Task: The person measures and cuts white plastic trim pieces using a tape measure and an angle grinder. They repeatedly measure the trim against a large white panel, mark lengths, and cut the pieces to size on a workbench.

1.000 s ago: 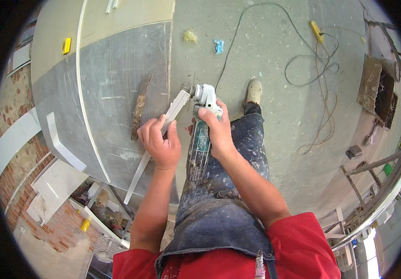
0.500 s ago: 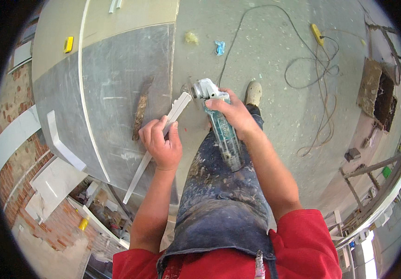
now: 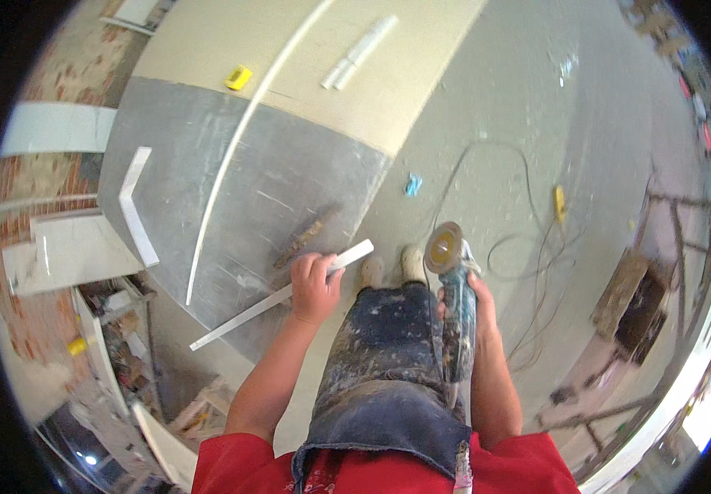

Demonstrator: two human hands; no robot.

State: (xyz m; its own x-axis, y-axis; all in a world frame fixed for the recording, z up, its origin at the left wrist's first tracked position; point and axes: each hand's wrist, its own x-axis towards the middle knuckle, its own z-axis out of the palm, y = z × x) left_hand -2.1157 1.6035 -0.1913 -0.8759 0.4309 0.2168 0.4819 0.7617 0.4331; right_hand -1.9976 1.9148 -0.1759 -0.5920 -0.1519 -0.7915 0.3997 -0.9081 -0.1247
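An angle grinder (image 3: 458, 317) with a teal body and a round disc (image 3: 444, 247) is gripped in my right hand (image 3: 484, 309), in front of my right thigh. The disc faces up and stands apart from any other thing. My left hand (image 3: 316, 288) is closed around a long white strip (image 3: 250, 314), near its upper right end. That strip slants down to the left over the grey table top (image 3: 207, 148). A narrow brown scrap of wood (image 3: 306, 235) lies on the table just beyond my left hand.
On the table lie a long thin white strip (image 3: 230, 156), an angled white piece (image 3: 131, 202), a yellow tape measure (image 3: 238, 78) and white strips (image 3: 361, 51). A cable runs over the floor to a yellow power strip (image 3: 559, 202). A brown box (image 3: 631, 305) stands at right.
The grinder has moved away from the white strip's end, to the right and nearer my body, and its disc now turns upward. The strip lies flatter. My view has swung round.
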